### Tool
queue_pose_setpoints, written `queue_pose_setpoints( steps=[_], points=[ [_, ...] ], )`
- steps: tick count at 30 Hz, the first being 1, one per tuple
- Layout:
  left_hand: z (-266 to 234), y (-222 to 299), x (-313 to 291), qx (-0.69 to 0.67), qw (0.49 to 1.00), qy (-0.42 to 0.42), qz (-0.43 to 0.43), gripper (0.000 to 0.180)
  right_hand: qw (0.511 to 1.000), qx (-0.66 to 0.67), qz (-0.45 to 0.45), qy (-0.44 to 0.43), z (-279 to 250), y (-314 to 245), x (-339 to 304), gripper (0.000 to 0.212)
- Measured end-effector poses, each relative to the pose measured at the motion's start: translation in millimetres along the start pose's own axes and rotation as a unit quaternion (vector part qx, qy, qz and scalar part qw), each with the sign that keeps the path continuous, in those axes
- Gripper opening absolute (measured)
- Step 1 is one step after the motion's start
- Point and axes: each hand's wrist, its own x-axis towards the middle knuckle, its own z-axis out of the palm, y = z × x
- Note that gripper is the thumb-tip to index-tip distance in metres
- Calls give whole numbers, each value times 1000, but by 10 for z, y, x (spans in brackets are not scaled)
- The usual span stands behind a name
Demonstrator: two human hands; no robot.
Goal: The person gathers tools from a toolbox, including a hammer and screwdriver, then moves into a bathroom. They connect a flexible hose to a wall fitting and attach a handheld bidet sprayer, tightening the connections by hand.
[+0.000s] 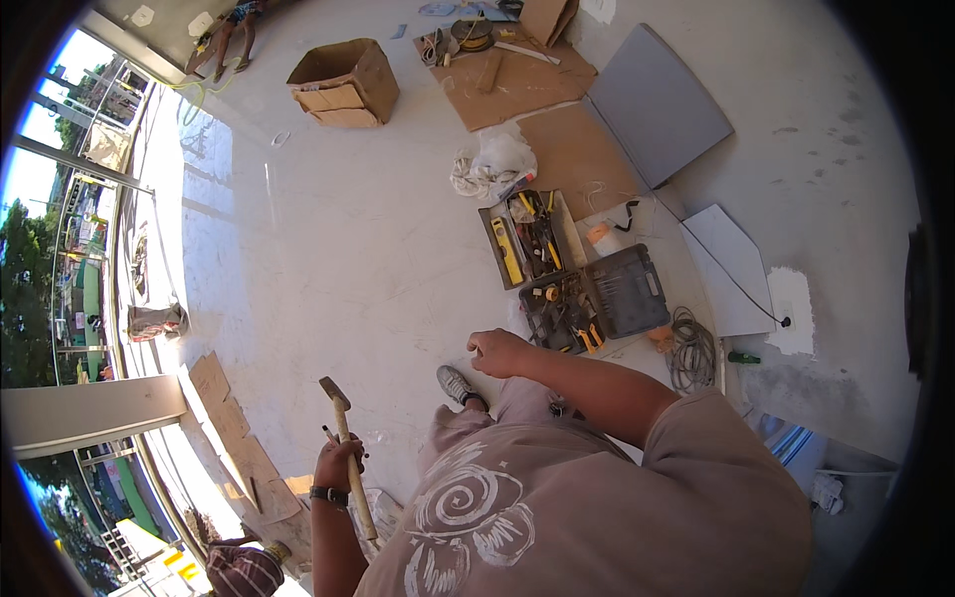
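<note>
My left hand (pixel 338 464) is wrapped around the wooden handle of a hammer (pixel 344 423), whose head points up and away from me. A thin dark stick-like thing (pixel 327 434) pokes out beside the same fingers; its kind is too small to tell. In front of my body my right hand (pixel 497 353) is closed with curled fingers, and whatever may lie inside it is hidden. Nearest to it is an opened black tool case (pixel 625 289) full of hand tools. Just beyond stands an open toolbox (pixel 497 249) with a yellow spirit level (pixel 507 251) and pliers.
An open cardboard box (pixel 343 85) stands at the far left. Flat cardboard (pixel 577 159), a white plastic bag (pixel 502 164) and a grey panel (pixel 660 104) lie ahead on the right. A coiled cable (pixel 691 350) is at right. Another person (pixel 239 40) shows partly at the far left.
</note>
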Motion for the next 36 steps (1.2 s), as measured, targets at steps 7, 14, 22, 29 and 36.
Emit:
queue_pose_setpoints(
  steps=[7,14,22,29,36],
  points=[
    [-755,621,952,399,914,67,-32,17,912,230,287,180,-446,1396,431,34],
    [-762,1245,1518,621,762,4,-183,29,842,287,375,261,-268,2818,1701,29],
    [-203,1988,2444,633,733,25,-249,26,835,324,388,218,-435,3097,2531,48],
    [1062,2749,3184,554,821,-7,-136,20,827,312,417,211,-168,3405,2767,48],
    [1782,2958,3357,578,810,-82,-52,22,818,321,449,164,-30,3520,2629,50]
  ],
)
